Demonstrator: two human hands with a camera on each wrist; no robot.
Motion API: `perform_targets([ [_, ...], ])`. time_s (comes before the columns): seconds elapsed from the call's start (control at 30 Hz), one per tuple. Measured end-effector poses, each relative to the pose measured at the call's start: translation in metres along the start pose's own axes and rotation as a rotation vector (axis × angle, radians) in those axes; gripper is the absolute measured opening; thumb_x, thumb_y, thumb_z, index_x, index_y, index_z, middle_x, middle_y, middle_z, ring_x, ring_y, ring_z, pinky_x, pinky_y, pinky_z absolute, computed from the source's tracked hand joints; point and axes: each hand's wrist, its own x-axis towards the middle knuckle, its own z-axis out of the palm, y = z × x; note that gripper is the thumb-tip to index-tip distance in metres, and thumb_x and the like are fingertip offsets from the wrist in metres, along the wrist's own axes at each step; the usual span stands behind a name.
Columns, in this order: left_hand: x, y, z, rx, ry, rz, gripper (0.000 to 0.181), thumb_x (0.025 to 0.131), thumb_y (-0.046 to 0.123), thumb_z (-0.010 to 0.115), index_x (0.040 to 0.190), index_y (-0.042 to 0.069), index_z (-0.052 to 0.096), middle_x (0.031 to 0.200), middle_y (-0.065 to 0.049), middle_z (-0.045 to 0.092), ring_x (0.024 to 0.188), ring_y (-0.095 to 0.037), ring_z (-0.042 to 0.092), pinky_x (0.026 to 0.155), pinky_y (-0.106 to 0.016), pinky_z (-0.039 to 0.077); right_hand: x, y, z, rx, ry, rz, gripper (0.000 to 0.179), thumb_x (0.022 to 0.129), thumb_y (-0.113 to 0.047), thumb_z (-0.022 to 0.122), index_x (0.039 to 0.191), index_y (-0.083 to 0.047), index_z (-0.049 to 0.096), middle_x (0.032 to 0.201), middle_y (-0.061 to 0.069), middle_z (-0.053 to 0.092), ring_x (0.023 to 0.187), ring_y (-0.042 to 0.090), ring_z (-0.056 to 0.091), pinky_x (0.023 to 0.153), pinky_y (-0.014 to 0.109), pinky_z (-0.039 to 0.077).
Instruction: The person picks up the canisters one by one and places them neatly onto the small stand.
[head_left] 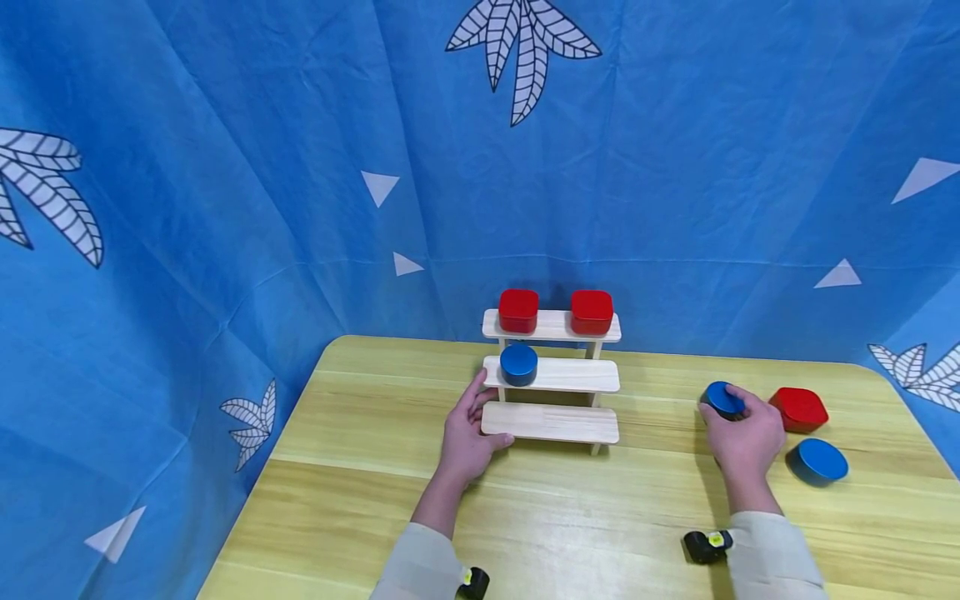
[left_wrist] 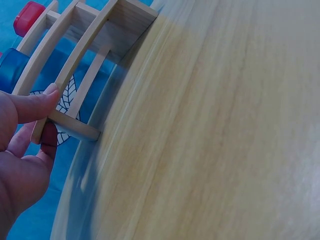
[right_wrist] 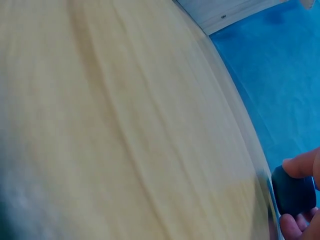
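Observation:
A three-tier wooden display shelf [head_left: 555, 423] stands toward the back of the table. My left hand [head_left: 463, 442] pinches the left end of its lowest board, thumb on one face and fingers [left_wrist: 48, 142] behind. Two red square boxes [head_left: 518, 312] sit on the top tier, and one blue round box [head_left: 518, 365] is at the left of the middle tier. Over to the right, my right hand [head_left: 746, 433] grips another blue round box [head_left: 722, 398] between thumb and fingers. The right wrist view shows that box [right_wrist: 292, 192] close over the tabletop, partly covered by the fingers.
Beside the right hand, a red square box [head_left: 799, 409] and a further blue round box [head_left: 817, 462] rest on the wooden table [head_left: 360, 433]. A blue patterned cloth [head_left: 300, 125] hangs behind the table and along its left side.

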Motion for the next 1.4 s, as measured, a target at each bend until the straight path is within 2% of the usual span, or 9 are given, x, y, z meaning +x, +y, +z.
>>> perform_targets([
  [0.33, 0.000, -0.001, -0.001, 0.000, -0.004, -0.004, 0.116, 0.063, -0.026, 0.080, 0.153, 0.036, 0.039, 0.137, -0.004, 0.057, 0.121, -0.027, 0.054, 0.094, -0.030, 0.052, -0.006, -0.007, -0.001, 0.007, 0.019, -0.024, 0.054, 0.090, -0.024, 0.076, 0.137, -0.003, 0.060, 0.135, 0.028, 0.051, 0.122, 0.047, 0.045, 0.102, 0.062, 0.029],
  [0.67, 0.000, -0.001, -0.001, -0.022, -0.011, 0.007, 0.116, 0.063, -0.027, 0.078, 0.154, 0.034, 0.039, 0.138, -0.006, 0.056, 0.122, -0.028, 0.053, 0.093, -0.031, 0.052, -0.008, -0.011, -0.002, 0.024, 0.006, -0.009, 0.055, 0.090, -0.025, 0.076, 0.139, -0.007, 0.060, 0.140, 0.024, 0.050, 0.123, 0.044, 0.047, 0.100, 0.060, 0.034],
  [1.07, 0.000, 0.000, -0.001, -0.007, -0.008, -0.005, 0.115, 0.064, -0.026, 0.079, 0.154, 0.035, 0.039, 0.138, -0.004, 0.056, 0.123, -0.026, 0.053, 0.095, -0.030, 0.051, -0.012, -0.017, -0.004, 0.037, 0.032, -0.058, 0.053, 0.087, -0.022, 0.079, 0.135, -0.007, 0.064, 0.136, 0.023, 0.054, 0.118, 0.044, 0.051, 0.100, 0.059, 0.032],
  [1.4, 0.001, -0.001, -0.001, -0.016, -0.011, -0.003, 0.116, 0.064, -0.027, 0.078, 0.154, 0.035, 0.039, 0.138, -0.005, 0.056, 0.122, -0.026, 0.053, 0.094, -0.030, 0.051, -0.015, -0.024, -0.007, 0.034, 0.026, -0.054, 0.054, 0.087, -0.021, 0.079, 0.136, -0.009, 0.063, 0.138, 0.022, 0.053, 0.119, 0.042, 0.050, 0.097, 0.057, 0.035],
])
